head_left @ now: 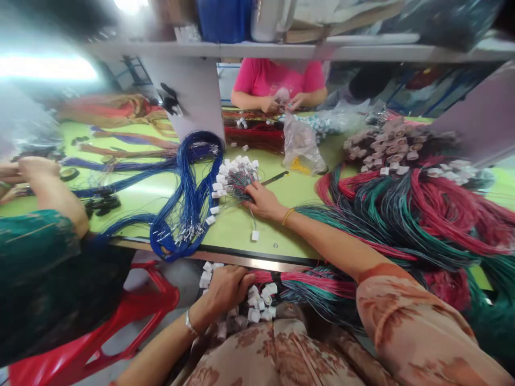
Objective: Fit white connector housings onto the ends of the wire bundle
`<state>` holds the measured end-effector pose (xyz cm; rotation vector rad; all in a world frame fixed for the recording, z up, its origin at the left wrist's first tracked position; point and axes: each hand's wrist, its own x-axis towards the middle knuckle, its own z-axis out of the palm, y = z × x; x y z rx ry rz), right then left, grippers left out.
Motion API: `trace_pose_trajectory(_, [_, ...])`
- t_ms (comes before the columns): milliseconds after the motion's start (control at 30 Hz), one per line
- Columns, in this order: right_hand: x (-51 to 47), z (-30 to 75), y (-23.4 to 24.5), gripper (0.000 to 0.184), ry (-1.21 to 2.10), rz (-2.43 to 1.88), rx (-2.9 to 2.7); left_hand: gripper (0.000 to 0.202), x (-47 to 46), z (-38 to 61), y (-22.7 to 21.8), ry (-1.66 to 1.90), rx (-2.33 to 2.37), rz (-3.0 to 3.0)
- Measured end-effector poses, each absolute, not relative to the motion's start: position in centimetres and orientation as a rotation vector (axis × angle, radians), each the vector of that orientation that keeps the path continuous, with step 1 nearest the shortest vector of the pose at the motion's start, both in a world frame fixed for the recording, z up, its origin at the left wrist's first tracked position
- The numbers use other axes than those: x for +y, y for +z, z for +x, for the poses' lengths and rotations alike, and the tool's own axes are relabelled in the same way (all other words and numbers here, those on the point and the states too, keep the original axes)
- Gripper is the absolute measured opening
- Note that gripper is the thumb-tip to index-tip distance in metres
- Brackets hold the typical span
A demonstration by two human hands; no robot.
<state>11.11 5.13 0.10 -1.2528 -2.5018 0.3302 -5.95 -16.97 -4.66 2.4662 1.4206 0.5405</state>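
On the table, my right hand (263, 202) is closed round a bundle of thin dark wires (239, 182) just behind its white connectors (241, 162). One white connector (255, 235) hangs apart from the bunch on its own wire. Low over my lap, my left hand (227, 289) curls over a second bundle, of red, green and black wires (317, 284), near its white connectors (261, 301). A dark tie goes round that bundle right of my fingers. My left palm and part of the grip are hidden.
Blue wires (189, 187) lie looped at centre left. A large heap of red, green and black wires (402, 209) covers the right side. Behind my right hand are a knife-like tool (276, 178) and a plastic bag (303, 145). Co-workers sit opposite and left, near a red stool (132, 300).
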Motion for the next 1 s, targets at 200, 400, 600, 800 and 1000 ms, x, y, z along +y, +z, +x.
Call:
trace_pose_trajectory(200, [5.7,11.4,0.6,0.031,0.734,-1.174,-2.119,0.024,-16.8,-5.0,-1.7,0.828,1.49,2.635])
trace_pose_trajectory(400, [5.7,10.8,0.5,0.032,0.983,-1.201,-1.977,0.05,-9.1,-3.2,0.0,0.995,1.626,2.278])
trace_pose_trajectory(600, [5.0,11.3,-0.1,0.027,0.959,-1.324,-2.096,0.072,-3.0,-1.8,-0.7,1.108,1.662,2.193])
trace_pose_trajectory(800, [4.9,11.1,0.2,0.02,0.917,-1.428,-2.272,0.043,-3.1,-1.8,0.5,0.917,1.631,2.348])
trace_pose_trajectory(1000, [4.2,10.9,2.9,0.036,0.733,-1.377,-2.504,0.024,-5.3,-0.8,1.6,1.366,1.427,1.834])
